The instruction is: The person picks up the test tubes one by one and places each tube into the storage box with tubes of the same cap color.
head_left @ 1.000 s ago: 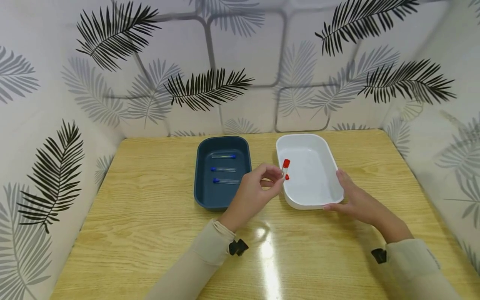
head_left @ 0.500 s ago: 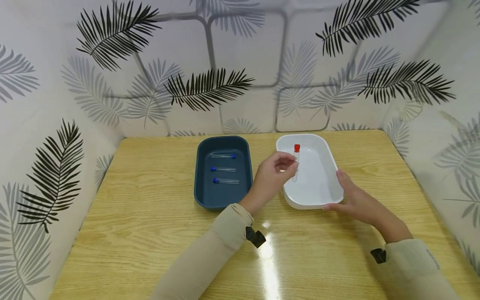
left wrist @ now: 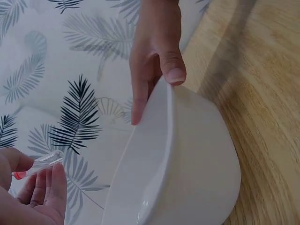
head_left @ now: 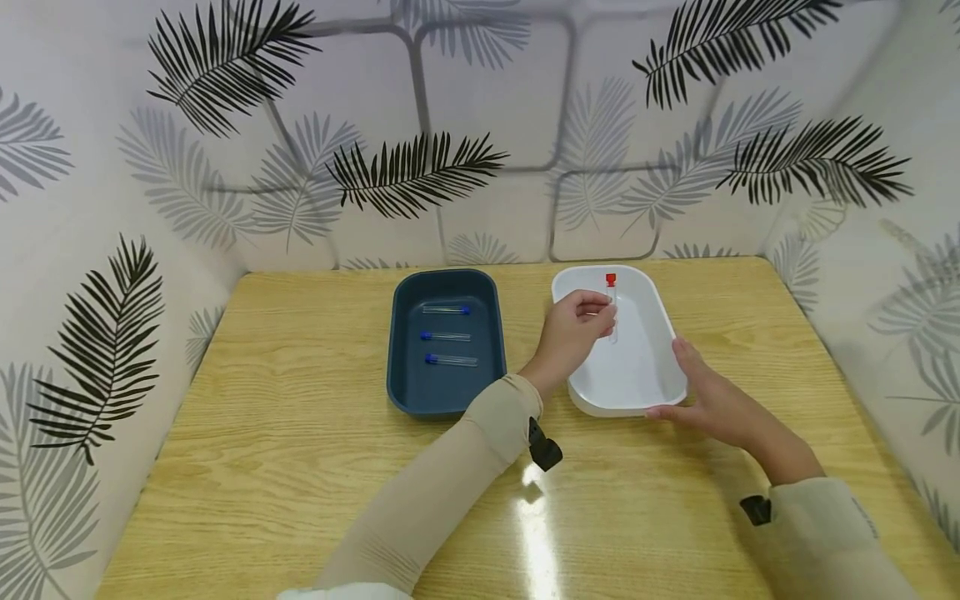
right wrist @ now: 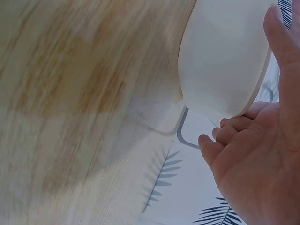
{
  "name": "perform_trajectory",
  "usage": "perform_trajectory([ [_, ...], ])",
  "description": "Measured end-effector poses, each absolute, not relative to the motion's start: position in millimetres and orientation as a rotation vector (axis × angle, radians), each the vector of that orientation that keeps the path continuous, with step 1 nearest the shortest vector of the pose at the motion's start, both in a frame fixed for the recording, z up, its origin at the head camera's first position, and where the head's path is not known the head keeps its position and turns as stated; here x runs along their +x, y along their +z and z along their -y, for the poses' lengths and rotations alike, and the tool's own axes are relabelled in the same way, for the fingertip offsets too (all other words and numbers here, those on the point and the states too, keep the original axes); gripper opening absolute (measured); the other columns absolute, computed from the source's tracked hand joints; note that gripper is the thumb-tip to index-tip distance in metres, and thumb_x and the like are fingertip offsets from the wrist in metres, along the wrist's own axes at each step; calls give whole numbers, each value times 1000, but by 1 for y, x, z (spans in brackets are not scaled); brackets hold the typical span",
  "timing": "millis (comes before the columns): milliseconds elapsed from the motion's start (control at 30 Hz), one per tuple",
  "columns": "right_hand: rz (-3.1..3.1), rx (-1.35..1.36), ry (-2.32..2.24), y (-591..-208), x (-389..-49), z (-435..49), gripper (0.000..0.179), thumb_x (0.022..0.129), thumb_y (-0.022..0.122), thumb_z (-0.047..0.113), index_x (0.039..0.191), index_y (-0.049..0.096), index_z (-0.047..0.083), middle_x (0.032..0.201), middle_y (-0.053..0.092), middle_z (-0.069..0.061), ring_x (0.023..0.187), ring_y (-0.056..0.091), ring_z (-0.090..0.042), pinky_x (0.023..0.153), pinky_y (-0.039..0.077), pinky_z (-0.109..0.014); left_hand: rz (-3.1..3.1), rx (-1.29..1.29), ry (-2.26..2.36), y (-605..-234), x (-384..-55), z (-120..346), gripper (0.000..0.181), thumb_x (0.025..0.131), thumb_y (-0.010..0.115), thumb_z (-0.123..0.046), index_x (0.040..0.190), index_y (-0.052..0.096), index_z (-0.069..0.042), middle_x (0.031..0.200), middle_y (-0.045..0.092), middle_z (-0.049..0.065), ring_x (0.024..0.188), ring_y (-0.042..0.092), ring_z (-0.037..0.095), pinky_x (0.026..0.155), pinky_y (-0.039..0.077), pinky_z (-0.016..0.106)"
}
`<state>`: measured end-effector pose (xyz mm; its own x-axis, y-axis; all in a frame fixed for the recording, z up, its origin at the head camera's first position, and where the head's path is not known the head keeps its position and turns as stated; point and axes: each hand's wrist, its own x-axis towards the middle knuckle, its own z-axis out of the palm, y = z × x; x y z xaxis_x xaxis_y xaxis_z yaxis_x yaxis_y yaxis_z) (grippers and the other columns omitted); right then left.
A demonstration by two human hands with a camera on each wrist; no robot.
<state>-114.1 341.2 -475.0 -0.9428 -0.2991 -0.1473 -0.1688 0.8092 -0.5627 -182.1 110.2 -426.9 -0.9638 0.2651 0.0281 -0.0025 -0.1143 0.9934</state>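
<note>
Thumb and fingertips of my left hand point(head_left: 572, 332) pinch a clear test tube point(head_left: 612, 291) with a red cap, held over the white tray point(head_left: 636, 371). The cap points to the far side in the head view. Seen from the left wrist, the tube's clear rounded end point(left wrist: 49, 160) sticks out past the fingertips, the cap partly hidden by the thumb. My right hand point(head_left: 711, 404) holds the tray's near right corner, thumb on the front side and fingers along the right side. From the right wrist, the curled fingers point(right wrist: 234, 129) lie against the tray's outer wall.
Left of the white tray stands a dark blue tray point(head_left: 408, 392). In it lie three blue-capped test tubes point(head_left: 453, 361), spread apart in a column. Both trays stand toward the back of the wooden table point(head_left: 300, 433), before a leaf-patterned backdrop point(head_left: 510, 217).
My left hand has carried the red-capped tube from the white tray's left rim rightward and farther back over the tray, the tube turning upright in view. My right hand stays at the corner.
</note>
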Motion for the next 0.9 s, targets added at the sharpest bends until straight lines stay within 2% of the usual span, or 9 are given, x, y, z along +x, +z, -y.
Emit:
perform_trajectory([
  [333, -2770, -373, -854, -478, -114, -342, 117, 75, 72, 49, 148, -6, 2, 152, -4, -22, 135, 12, -44, 103, 21, -60, -1955, 99, 2205, -440, -209, -144, 9, 88, 64, -8, 95, 64, -1, 79, 64, 4, 67, 61, 8, 65, 53, 20],
  [633, -2792, -368, -870, -477, -114, -342, 117, 75, 73, 48, 148, -6, 3, 152, -3, -22, 134, 14, -45, 102, 22, -60, -2110, -145, 1930, -466, -219, -163, 10, 88, 64, -13, 94, 65, -5, 72, 62, -1, 62, 60, 6, 61, 51, 17],
  [900, -2795, -374, -895, -477, -112, -340, 116, 74, 74, 46, 148, -3, 1, 152, 0, -23, 133, 17, -46, 101, 24, -61, -2183, -171, 1696, -482, -221, -169, 12, 88, 65, -20, 93, 64, -9, 71, 61, -2, 59, 58, 6, 60, 50, 18],
])
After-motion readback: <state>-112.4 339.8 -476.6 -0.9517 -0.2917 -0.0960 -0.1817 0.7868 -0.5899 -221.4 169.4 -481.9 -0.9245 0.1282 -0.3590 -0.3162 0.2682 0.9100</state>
